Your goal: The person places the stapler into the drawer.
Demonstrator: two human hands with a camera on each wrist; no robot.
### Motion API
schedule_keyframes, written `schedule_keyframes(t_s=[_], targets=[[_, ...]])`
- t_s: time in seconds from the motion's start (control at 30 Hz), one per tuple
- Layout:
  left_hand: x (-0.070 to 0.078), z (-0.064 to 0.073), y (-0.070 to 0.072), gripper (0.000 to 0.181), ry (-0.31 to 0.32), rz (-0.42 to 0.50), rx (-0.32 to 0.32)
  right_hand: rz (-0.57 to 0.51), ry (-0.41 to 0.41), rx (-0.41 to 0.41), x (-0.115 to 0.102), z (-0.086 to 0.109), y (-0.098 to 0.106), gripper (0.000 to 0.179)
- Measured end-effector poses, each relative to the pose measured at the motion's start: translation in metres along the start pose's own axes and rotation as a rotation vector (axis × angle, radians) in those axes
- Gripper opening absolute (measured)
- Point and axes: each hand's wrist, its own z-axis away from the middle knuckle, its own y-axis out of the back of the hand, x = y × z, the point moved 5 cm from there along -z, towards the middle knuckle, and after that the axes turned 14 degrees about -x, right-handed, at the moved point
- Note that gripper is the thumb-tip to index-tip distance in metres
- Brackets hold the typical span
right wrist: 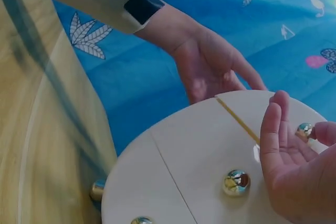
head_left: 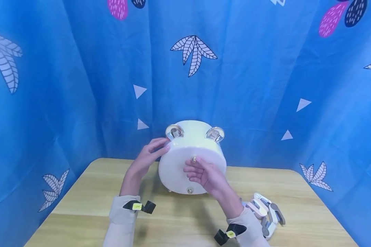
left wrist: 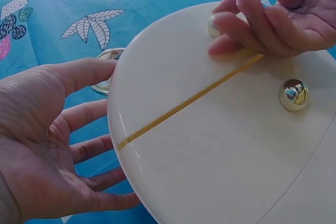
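Observation:
A glossy white rounded case point(head_left: 173, 168) stands on the table, with two shiny metallic ring-like pieces on its top and several metallic knobs on its face. My left hand point(head_left: 144, 158) is at its left side; in the left wrist view its thumb point(left wrist: 92, 72) meets the rim and its fairly straight fingers reach along the side. My right hand point(head_left: 208, 176) is before the face, thumb at the upper knob point(right wrist: 304, 131). Its other fingers point(right wrist: 271, 129) are loosely bent and appear apart from that knob. A lower knob point(left wrist: 294, 95) sits uncovered beside the hand.
A folded white and grey jointed object point(head_left: 267, 212) lies on the wooden table point(head_left: 80, 206), right of my right forearm. Blue patterned curtains point(head_left: 250, 85) enclose the table's back and sides. A gold line point(left wrist: 194, 100) crosses the case's face.

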Motion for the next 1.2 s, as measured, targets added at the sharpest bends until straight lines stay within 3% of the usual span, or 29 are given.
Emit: schedule_keyframes(t_s=[0.17,0.37,0.63,0.83,1.03,1.2], targets=[[-0.01,0.009,-0.006,0.052,0.026,0.01,-0.016,0.0,-0.053,0.023,0.007,0.013,-0.007,0.036],[-0.011,0.015,-0.005,0.052,0.003,-0.007,-0.06,0.035,-0.072,0.007,0.01,0.03,-0.021,0.035],[-0.008,0.013,0.005,0.055,-0.012,-0.025,-0.12,0.098,-0.041,-0.044,0.006,0.048,-0.038,0.038],[0.002,0.008,0.013,0.056,-0.018,-0.039,-0.115,0.142,-0.058,-0.047,0.002,0.056,-0.048,0.041],[0.001,0.003,0.01,0.055,-0.024,-0.021,-0.112,0.13,-0.084,-0.043,0.005,0.063,-0.051,0.038],[-0.002,0.003,0.007,0.053,-0.039,-0.014,-0.107,0.171,-0.136,-0.064,0.006,0.067,-0.048,0.047]])
